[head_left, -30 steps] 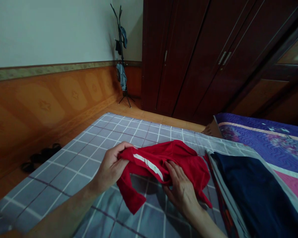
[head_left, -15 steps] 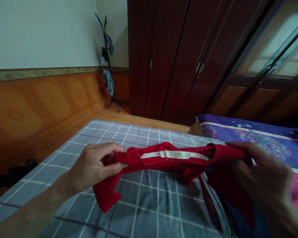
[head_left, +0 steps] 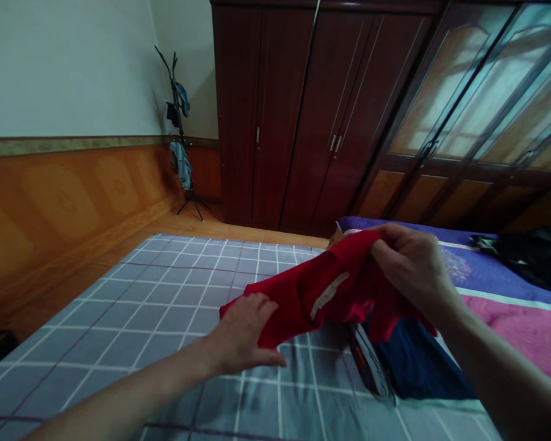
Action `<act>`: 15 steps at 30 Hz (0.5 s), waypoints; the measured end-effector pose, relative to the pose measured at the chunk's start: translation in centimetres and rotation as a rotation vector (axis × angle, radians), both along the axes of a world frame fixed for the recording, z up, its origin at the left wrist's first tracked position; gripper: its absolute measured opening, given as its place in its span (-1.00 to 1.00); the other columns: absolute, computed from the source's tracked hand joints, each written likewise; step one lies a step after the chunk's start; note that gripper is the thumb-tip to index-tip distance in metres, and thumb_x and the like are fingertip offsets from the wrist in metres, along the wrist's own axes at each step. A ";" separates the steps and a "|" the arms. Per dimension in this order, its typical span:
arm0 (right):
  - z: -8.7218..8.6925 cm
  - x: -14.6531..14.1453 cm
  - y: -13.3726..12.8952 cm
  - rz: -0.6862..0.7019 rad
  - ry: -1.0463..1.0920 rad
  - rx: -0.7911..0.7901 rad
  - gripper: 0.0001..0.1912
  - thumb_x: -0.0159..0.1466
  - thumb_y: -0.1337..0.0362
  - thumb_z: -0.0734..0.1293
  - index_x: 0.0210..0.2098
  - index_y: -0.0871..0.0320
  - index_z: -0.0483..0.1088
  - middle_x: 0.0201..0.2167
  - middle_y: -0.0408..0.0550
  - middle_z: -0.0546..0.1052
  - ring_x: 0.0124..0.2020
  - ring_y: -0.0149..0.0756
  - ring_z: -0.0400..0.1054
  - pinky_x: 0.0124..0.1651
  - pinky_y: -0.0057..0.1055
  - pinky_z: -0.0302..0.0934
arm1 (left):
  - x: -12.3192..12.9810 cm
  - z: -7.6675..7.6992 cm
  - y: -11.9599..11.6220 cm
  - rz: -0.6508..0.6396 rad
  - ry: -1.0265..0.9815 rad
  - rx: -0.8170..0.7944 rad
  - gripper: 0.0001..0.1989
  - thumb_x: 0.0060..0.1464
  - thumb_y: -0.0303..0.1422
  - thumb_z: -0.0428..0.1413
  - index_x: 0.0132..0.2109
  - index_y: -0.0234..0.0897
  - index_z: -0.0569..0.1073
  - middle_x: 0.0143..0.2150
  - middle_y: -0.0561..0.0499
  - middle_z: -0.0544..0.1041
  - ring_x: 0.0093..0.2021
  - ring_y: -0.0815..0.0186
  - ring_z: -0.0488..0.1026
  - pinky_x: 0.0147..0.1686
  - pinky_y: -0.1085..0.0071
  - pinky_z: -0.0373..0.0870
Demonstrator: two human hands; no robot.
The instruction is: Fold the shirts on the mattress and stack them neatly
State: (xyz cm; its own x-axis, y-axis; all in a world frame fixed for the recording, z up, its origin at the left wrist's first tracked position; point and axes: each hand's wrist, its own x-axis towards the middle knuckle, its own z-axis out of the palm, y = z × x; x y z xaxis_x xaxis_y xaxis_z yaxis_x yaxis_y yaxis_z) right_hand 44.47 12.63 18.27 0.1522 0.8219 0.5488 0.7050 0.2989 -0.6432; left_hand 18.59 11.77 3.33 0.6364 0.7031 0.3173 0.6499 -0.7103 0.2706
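Note:
A red garment (head_left: 280, 300) with a whitish strip inside its neckline hangs slanting above the grey checked bedcover (head_left: 165, 318). Its upper right end is pinched in my right hand (head_left: 411, 263), which is raised higher than the other. My left hand (head_left: 243, 334) lies against the garment's lower left part, fingers extended and thumb apart. Beneath the right part of the garment, dark blue folded clothing (head_left: 422, 364) rests on the bed, beside a folded grey-and-dark striped piece (head_left: 371, 361).
Beyond the bed are a dark red wardrobe (head_left: 275, 122) and a coat rack (head_left: 181, 122) with clothes. To the right, a purple and pink bedcover (head_left: 518, 324) bears a black item (head_left: 537, 254). A dark object (head_left: 0, 349) is on the floor at left.
The garment went from stretched level between both hands to slanting down leftward. My left hand has loosened its pinch and spread its fingers. My right hand rose and moved left. The view shifted right.

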 end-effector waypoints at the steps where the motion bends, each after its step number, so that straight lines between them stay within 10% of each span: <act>1: 0.3 -0.8 -0.2 0.003 -0.043 -0.021 -0.76 0.10 0.26 0.20 -0.44 0.23 0.47 -0.64 -0.14 0.45 -0.64 -0.42 0.28 -0.63 -0.55 0.04 | 1.5 -1.6 -0.8 -0.001 -0.038 0.006 -0.09 -0.25 0.18 0.20 0.16 -0.30 0.26 0.11 -0.27 0.36 0.07 -0.06 0.32 0.03 0.04 0.28; 4: 1.4 -2.9 -1.4 0.062 -0.111 -0.080 -0.78 0.10 0.26 0.19 -0.53 0.22 0.41 -0.69 -0.17 0.39 -0.69 -0.47 0.20 -0.67 -0.58 -0.02 | 5.6 -5.5 -2.0 0.109 -0.152 0.009 -0.01 -0.34 0.12 0.27 0.16 -0.37 0.23 0.09 -0.32 0.35 0.06 -0.14 0.31 0.00 -0.06 0.29; 7: 2.9 -3.9 -2.8 0.115 -0.155 -0.087 -0.78 0.12 0.26 0.18 -0.58 0.20 0.36 -0.74 -0.20 0.31 -0.73 -0.51 0.13 -0.72 -0.59 -0.08 | 7.2 -6.8 -0.3 0.263 -0.334 0.027 -0.46 -0.13 -0.30 0.23 0.03 -0.35 0.34 -0.05 -0.22 0.43 -0.02 -0.02 0.36 -0.02 0.02 0.31; 15: 7.5 0.1 -5.1 -0.081 -0.161 -0.079 -0.85 0.06 0.31 0.24 -0.63 0.15 0.32 -0.85 -0.22 0.25 -0.84 -0.48 0.07 -0.83 -0.61 -0.18 | -1.5 2.4 3.9 0.352 -0.637 -0.098 -0.81 0.00 -0.52 -0.12 -0.46 -0.27 0.33 -0.52 0.08 0.40 -0.45 0.35 0.38 -0.39 0.41 0.32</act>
